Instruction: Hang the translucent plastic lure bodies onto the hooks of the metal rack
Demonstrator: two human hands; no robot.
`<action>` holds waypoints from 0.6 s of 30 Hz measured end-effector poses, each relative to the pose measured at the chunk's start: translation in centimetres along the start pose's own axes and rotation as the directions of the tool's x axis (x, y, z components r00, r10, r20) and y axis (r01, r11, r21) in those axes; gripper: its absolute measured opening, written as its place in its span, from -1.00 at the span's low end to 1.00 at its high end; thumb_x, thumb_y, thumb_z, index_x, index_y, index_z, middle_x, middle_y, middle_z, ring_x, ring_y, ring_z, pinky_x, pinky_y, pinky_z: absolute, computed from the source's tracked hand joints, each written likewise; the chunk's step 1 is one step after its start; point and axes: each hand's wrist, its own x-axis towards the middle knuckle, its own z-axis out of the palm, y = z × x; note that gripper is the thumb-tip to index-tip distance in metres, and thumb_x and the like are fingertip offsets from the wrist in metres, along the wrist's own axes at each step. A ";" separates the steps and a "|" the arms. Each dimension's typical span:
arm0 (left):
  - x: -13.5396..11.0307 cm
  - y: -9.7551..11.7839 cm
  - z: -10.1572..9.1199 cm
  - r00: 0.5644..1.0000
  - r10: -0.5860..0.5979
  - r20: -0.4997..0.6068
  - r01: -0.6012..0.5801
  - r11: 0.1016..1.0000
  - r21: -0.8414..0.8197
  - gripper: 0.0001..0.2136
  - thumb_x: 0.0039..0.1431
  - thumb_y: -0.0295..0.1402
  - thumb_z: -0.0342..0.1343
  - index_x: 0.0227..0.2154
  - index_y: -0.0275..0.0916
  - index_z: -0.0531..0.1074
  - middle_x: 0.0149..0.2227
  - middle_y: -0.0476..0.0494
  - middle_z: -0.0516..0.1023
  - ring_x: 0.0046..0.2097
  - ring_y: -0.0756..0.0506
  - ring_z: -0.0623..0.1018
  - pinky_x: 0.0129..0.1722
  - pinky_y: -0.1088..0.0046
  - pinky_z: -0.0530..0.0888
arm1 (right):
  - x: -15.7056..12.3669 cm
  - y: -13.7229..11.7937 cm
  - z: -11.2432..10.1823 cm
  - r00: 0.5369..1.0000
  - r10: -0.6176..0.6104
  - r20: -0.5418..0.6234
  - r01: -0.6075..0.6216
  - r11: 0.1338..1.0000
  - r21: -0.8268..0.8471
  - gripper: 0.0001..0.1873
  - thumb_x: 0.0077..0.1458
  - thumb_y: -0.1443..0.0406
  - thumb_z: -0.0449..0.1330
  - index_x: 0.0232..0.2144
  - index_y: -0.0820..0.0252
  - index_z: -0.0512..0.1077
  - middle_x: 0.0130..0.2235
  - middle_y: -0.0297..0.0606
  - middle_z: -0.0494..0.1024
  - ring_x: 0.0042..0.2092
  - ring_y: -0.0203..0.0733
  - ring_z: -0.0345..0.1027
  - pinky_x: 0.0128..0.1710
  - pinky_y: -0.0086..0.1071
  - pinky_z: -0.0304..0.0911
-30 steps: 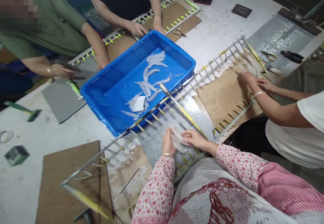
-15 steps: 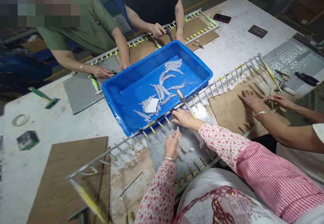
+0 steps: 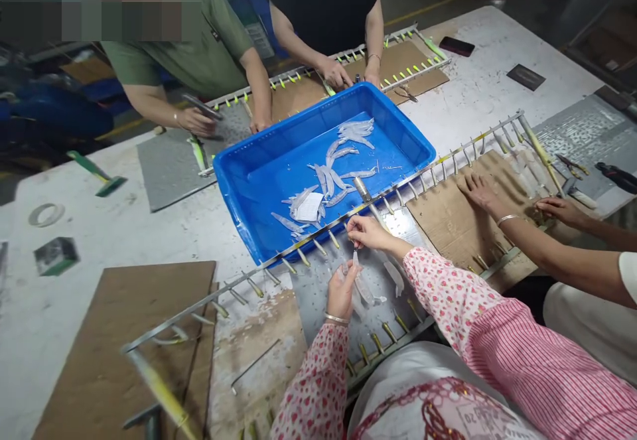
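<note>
Grips a pale, translucent, fish-shaped lure (image 3: 363, 289) in the left hand (image 3: 342, 291); pinches its thin upper tip with the right hand (image 3: 367, 231).

On tabletop (image 3: 472, 88), centre: crate (image 3: 249, 161), loose lures (image 3: 331, 174) inside. The pin rack (image 3: 448, 155) runs along the crate's near side. Just before it: right hand (image 3: 365, 231), left hand (image 3: 343, 287) nearer, lure (image 3: 363, 287) between them. Near left, cardboard sheet (image 3: 124, 334); far left, tape roll (image 3: 46, 214).
</note>
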 end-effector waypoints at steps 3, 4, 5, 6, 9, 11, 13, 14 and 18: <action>0.0 0.0 -0.2 0.999 0.040 0.029 -0.041 0.998 0.037 -0.48 -0.25 -0.09 0.39 -0.23 -0.30 0.48 -0.34 -0.12 0.55 -0.29 -0.05 0.51 -0.26 0.46 0.39 | 0.0 0.2 0.1 1.000 -0.010 0.001 0.010 1.000 0.030 -0.90 0.00 0.46 0.11 -0.40 0.19 0.29 -0.54 -0.48 0.41 -0.58 -0.39 0.32 -0.58 -0.57 0.25; 0.1 0.0 -0.2 0.997 0.062 0.041 -0.064 0.996 0.060 -0.50 -0.22 -0.10 0.38 -0.24 -0.31 0.48 -0.34 -0.12 0.55 -0.29 -0.05 0.51 -0.26 0.45 0.39 | 0.0 0.3 0.2 1.000 -0.013 -0.002 0.013 1.000 0.026 -0.90 0.00 0.45 0.11 -0.40 0.19 0.29 -0.54 -0.48 0.40 -0.57 -0.38 0.33 -0.58 -0.56 0.25; 0.1 -0.1 -0.3 0.995 0.086 0.048 -0.090 0.992 0.087 -0.52 -0.20 -0.12 0.38 -0.24 -0.31 0.48 -0.34 -0.12 0.54 -0.30 -0.04 0.50 -0.26 0.45 0.38 | 0.1 0.3 0.3 1.000 -0.019 -0.008 0.020 1.000 0.011 -0.91 0.01 0.44 0.11 -0.40 0.18 0.29 -0.54 -0.49 0.39 -0.56 -0.37 0.34 -0.58 -0.56 0.25; 0.2 -0.1 -0.3 0.993 0.109 0.050 -0.115 0.986 0.117 -0.53 -0.19 -0.13 0.38 -0.23 -0.31 0.48 -0.36 -0.10 0.53 -0.32 -0.03 0.49 -0.28 0.46 0.38 | 0.1 0.4 0.3 0.999 -0.031 -0.018 0.031 0.999 -0.014 -0.92 0.02 0.43 0.11 -0.39 0.18 0.29 -0.54 -0.49 0.38 -0.56 -0.37 0.35 -0.57 -0.56 0.25; 0.5 -0.1 -0.2 0.990 0.134 0.051 -0.142 0.969 0.202 -0.53 -0.22 -0.16 0.39 -0.23 -0.30 0.48 -0.45 -0.02 0.44 -0.45 0.02 0.40 -0.42 0.48 0.33 | -0.7 0.4 0.3 0.993 -0.103 -0.062 0.093 0.986 -0.140 -0.92 0.10 0.39 0.10 -0.31 0.18 0.36 -0.52 -0.47 0.42 -0.51 -0.36 0.38 -0.47 -0.53 0.27; 0.8 0.0 0.1 0.989 0.117 0.088 -0.136 0.956 0.259 -0.56 -0.24 -0.17 0.38 -0.28 -0.32 0.49 -0.51 0.02 0.39 -0.52 0.05 0.33 -0.50 0.49 0.29 | -2.5 0.8 -0.1 0.978 -0.171 -0.121 0.136 0.956 -0.260 -0.86 0.16 0.35 0.09 -0.21 0.17 0.40 -0.45 -0.41 0.49 -0.45 -0.34 0.41 -0.37 -0.49 0.29; 1.2 -0.1 0.3 0.985 0.101 0.137 -0.141 0.936 0.322 -0.60 -0.23 -0.16 0.37 -0.36 -0.33 0.50 -0.54 0.01 0.38 -0.53 0.04 0.32 -0.53 0.50 0.29 | -5.7 1.8 -0.6 0.966 -0.208 -0.155 0.127 0.900 -0.416 -0.82 0.23 0.29 0.07 -0.17 0.18 0.42 -0.40 -0.33 0.53 -0.40 -0.30 0.41 -0.30 -0.46 0.27; 1.5 -0.3 0.4 0.983 0.097 0.153 -0.146 0.925 0.351 -0.61 -0.23 -0.15 0.36 -0.38 -0.33 0.49 -0.53 -0.01 0.40 -0.52 0.03 0.33 -0.54 0.50 0.31 | -7.6 2.6 -0.8 0.973 -0.191 -0.132 0.102 0.861 -0.498 -0.80 0.25 0.26 0.05 -0.21 0.19 0.45 -0.40 -0.30 0.54 -0.39 -0.29 0.41 -0.30 -0.45 0.25; 2.7 -1.4 0.6 0.984 0.082 0.158 -0.137 0.915 0.380 -0.57 -0.25 -0.09 0.35 -0.38 -0.32 0.47 -0.49 -0.05 0.45 -0.47 -0.01 0.40 -0.53 0.49 0.39 | -15.8 7.5 0.1 0.984 0.129 0.124 0.010 0.654 -0.756 -0.76 0.20 0.22 0.15 -0.42 0.23 0.49 -0.47 -0.15 0.53 -0.40 -0.15 0.43 -0.35 -0.39 0.23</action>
